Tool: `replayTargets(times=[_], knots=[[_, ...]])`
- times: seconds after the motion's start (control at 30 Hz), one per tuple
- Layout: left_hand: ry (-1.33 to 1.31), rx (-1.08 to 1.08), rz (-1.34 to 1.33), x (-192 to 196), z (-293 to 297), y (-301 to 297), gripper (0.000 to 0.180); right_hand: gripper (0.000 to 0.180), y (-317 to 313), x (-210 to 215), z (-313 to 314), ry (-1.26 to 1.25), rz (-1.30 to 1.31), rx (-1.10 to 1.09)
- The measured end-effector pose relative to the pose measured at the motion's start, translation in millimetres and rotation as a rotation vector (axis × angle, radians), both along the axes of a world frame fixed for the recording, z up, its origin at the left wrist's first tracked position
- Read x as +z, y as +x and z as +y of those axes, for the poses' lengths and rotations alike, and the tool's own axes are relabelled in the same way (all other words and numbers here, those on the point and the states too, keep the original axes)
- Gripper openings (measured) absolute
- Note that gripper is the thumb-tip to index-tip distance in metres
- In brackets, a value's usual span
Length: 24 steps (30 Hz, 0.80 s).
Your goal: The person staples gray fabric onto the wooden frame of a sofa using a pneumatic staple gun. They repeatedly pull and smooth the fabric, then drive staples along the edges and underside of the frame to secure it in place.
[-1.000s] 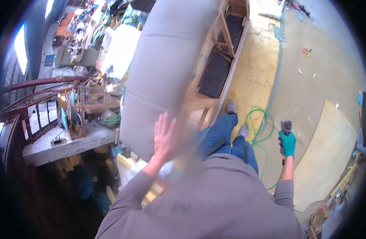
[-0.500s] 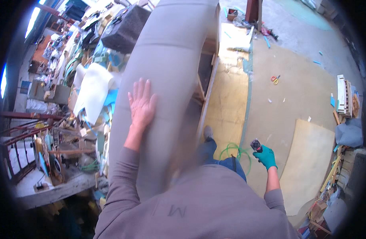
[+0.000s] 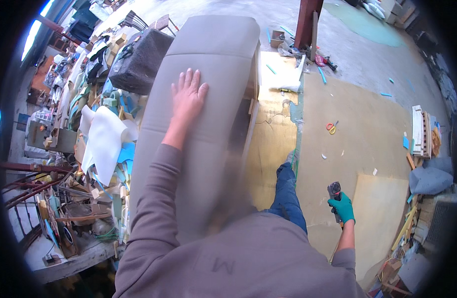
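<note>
My bare left hand (image 3: 188,97) lies flat on a long grey foam pad (image 3: 208,37), fingers stretched out, holding nothing. The pad covers the top of a wooden frame (image 3: 252,111), whose boards show along its right side. Out to the right, my right hand (image 3: 342,207) wears a green glove and is closed round a compact black tool, which looks like a staple gun (image 3: 334,189). The tool is held above the floor, apart from the pad. My sleeve and blurred edges hide part of the pad's near end.
Scissors (image 3: 331,127) with red and yellow handles lie on the brown floor sheet (image 3: 357,109). Foam scraps and a white sheet (image 3: 105,136) are heaped at left, near a dark block (image 3: 140,61). A red-brown post (image 3: 306,25) stands ahead. Wood pieces line the right.
I have moved forward along the pad, and its far end now shows. My left hand lies farther along it. The right hand still grips the tool, now turned more upright.
</note>
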State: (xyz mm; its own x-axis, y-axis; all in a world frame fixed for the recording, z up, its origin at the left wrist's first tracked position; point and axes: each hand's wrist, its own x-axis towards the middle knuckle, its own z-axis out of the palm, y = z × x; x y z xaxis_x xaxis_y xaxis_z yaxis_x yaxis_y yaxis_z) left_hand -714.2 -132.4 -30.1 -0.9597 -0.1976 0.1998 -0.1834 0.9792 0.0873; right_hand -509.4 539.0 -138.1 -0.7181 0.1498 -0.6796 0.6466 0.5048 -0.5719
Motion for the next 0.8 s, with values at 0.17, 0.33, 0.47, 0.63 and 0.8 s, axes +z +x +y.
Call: replayTargets(times=[0.17, 0.33, 0.47, 0.63, 0.8], knots=[[-0.022, 0.064, -0.003, 0, 8, -77, 0.071, 0.040, -160, -44, 14, 0.059, 0.173, 0.195], [-0.037, 0.055, 0.012, -2, 42, -115, 0.065, 0.044, -349, -9, -9, -0.060, 0.291, 0.368], [-0.007, 0.019, -0.065, -2, 82, -111, 0.064, 0.054, -491, 38, -76, 0.015, 0.412, 0.631], [0.032, 0.018, -0.031, 12, 106, -104, 0.073, 0.073, -608, 76, -204, -0.010, 0.870, 0.965], [0.039, 0.022, -0.058, 24, 111, -105, 0.072, 0.082, -665, 110, -341, -0.005, 1.280, 1.178]])
